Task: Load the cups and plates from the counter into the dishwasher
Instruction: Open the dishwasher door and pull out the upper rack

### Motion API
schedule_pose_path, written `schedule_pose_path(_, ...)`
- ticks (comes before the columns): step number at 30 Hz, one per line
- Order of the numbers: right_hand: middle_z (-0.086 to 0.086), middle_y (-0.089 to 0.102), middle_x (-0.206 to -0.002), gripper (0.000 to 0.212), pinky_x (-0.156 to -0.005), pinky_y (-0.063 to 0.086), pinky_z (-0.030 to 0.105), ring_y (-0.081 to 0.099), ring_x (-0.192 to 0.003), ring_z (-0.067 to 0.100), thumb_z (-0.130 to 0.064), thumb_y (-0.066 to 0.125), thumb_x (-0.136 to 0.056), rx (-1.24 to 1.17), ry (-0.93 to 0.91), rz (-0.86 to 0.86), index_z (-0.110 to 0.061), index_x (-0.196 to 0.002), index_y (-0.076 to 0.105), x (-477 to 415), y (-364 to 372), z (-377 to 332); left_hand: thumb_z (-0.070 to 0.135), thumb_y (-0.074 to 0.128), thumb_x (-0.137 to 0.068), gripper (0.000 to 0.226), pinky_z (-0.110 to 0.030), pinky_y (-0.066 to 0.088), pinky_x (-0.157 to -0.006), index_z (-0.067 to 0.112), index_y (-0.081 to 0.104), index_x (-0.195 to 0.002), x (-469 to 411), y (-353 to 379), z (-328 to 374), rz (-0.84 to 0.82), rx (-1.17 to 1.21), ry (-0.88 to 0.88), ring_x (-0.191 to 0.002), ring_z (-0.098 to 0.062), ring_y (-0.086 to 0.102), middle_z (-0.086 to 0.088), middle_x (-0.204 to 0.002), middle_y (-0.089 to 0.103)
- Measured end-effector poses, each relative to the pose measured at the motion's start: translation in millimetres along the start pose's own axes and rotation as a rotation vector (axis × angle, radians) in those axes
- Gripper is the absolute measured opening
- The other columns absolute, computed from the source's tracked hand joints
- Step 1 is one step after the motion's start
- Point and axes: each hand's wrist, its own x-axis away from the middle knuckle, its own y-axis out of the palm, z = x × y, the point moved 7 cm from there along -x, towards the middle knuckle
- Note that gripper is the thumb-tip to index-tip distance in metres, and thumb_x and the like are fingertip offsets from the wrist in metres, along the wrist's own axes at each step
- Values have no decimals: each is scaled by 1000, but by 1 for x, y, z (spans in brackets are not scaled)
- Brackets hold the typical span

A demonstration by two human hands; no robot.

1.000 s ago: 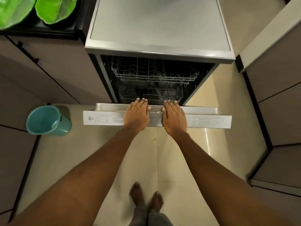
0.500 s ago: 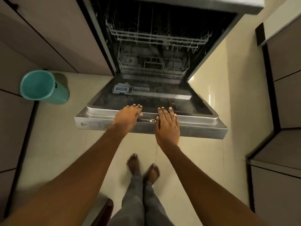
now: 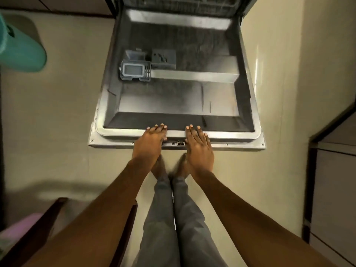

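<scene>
The dishwasher door (image 3: 173, 97) lies folded down flat over the floor, its steel inner face up, with a grey detergent dispenser (image 3: 134, 71) on its left side. My left hand (image 3: 149, 143) and my right hand (image 3: 199, 145) both hold the door's near edge, fingers laid over the rim, a short gap between them. Only the front strip of the lower wire rack (image 3: 183, 2) shows, at the top edge of the view. No cups or plates are in view.
A teal bucket (image 3: 21, 53) stands on the tiled floor left of the door. My bare feet (image 3: 169, 168) are just below the door's edge. A dark wooden piece (image 3: 38, 228) is at the lower left, cabinet fronts (image 3: 335, 189) on the right.
The door has swung from nearly upright down to fully flat, with both hands staying on its edge. My view has tilted down, so the counter top and upper rack have left the frame.
</scene>
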Motion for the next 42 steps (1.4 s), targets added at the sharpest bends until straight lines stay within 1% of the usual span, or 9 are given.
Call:
schedule_pose_path(3, 3, 34, -153, 64, -118, 10, 31, 20, -146, 18, 4, 53, -88, -23, 16, -14, -14, -147, 35, 0, 37, 12, 10, 35, -103, 51, -26, 8, -118, 15, 22, -152, -8, 38, -8, 4, 0, 0, -146, -14, 18, 0, -158, 23)
schedule_pose_path(9, -1, 20, -159, 66, -119, 3, 28, 6, -148, 14, 3, 49, -93, -78, 40, -64, -17, -151, 25, -4, 100, 35, 9, 36, -102, 52, -26, 7, -118, 16, 21, -152, -24, 100, -22, 37, 5, -8, -147, -14, 16, -1, -159, 21)
schedule_pose_path(15, -1, 22, -158, 66, -119, 5, 27, 8, -148, 14, 7, 45, -92, -122, 58, -62, -17, -151, 27, -13, 153, 56, 10, 37, -102, 49, -24, 12, -116, 16, 27, -150, -47, 149, -36, 58, 34, -3, -146, -13, 19, -1, -158, 25)
schedule_pose_path(23, 2, 26, -157, 65, -120, 20, 36, 12, -148, 17, 10, 42, -91, -120, 53, -87, -15, -150, 29, -28, 203, 71, 11, 42, -101, 43, -29, 27, -113, 17, 42, -144, -72, 190, -51, 111, 19, -25, -142, -14, 31, 1, -152, 37)
schedule_pose_path(29, 1, 25, -157, 67, -118, 22, 36, 10, -148, 18, 11, 43, -91, -116, 64, -94, -16, -150, 28, -32, 216, 74, 14, 39, -104, 47, -31, 31, -110, 21, 31, -149, -78, 198, -51, 101, -73, -22, -143, -15, 29, 3, -156, 29)
schedule_pose_path(32, 3, 29, -156, 64, -117, 25, 37, 14, -148, 19, 9, 47, -91, -120, 59, -108, -14, -149, 32, -35, 213, 72, 20, 43, -103, 46, -34, 40, -104, 20, 34, -148, -80, 192, -52, 41, -96, -28, -136, -20, 41, -2, -151, 39)
schedule_pose_path(36, 9, 49, -143, 41, -110, 39, 40, 38, -138, 24, -15, 49, -99, -151, 97, -93, -9, -140, 48, -39, 192, 68, 27, 52, -98, 33, -35, 52, -83, 17, 52, -129, -81, 175, -48, -52, -29, -90, -102, -24, 64, -7, -116, 65)
schedule_pose_path(38, 8, 54, -138, 43, -106, 42, 38, 46, -131, 26, -28, 46, -100, -157, 157, -99, -11, -140, 48, -38, 184, 69, 29, 51, -98, 34, -34, 51, -83, 15, 53, -129, -78, 172, -40, -61, 18, -103, -102, -24, 64, -7, -116, 66)
schedule_pose_path(42, 7, 54, -134, 44, -99, 42, 36, 47, -124, 24, -35, 45, -99, -140, 219, -134, -15, -138, 45, -44, 136, 66, 31, 46, -99, 40, -33, 49, -90, 14, 52, -135, -64, 128, -27, 14, 101, -84, -109, -24, 62, -7, -124, 64)
